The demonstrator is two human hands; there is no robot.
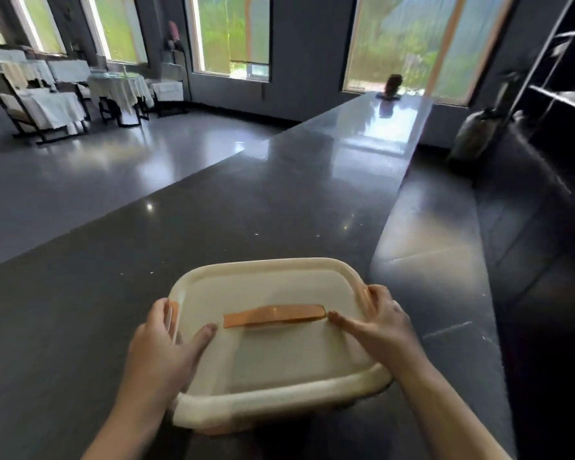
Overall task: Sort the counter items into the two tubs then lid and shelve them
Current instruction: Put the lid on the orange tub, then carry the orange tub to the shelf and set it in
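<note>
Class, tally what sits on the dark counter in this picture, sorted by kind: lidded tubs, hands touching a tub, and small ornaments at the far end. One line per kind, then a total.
Lidded tubs: 1, the cream tub with an orange handle
Hands on it: 2, left hand and right hand
Ornaments at the counter's far end: 1, small dark ornament
Total: 4

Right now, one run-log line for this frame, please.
stage: lidding | tub: on counter, lid on | left hand, right hand: gripping lid's side clasps, thumbs on top
</note>
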